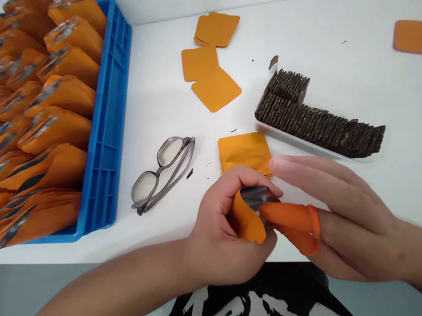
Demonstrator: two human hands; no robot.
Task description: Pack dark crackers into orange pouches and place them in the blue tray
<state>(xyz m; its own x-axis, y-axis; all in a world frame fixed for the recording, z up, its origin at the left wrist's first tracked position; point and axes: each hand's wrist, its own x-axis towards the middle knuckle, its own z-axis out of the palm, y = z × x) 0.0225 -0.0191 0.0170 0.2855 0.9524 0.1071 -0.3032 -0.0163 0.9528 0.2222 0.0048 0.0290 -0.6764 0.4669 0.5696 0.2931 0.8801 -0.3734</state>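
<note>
We've got an orange pouch (245,222) gripped in our left hand (222,239) near the front of the table (165,102); our right hand (360,226), wearing orange finger cots (291,217), is at its mouth, can't tell if pinching

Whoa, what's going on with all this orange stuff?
A person's left hand holds an orange pouch with its mouth open. The right hand, wearing orange finger covers, is at that mouth; whether it pinches anything is hidden. More pouches sit in a blue crate on the left, and glasses and a clear tray of dark, thin pieces lie on the table.
</note>
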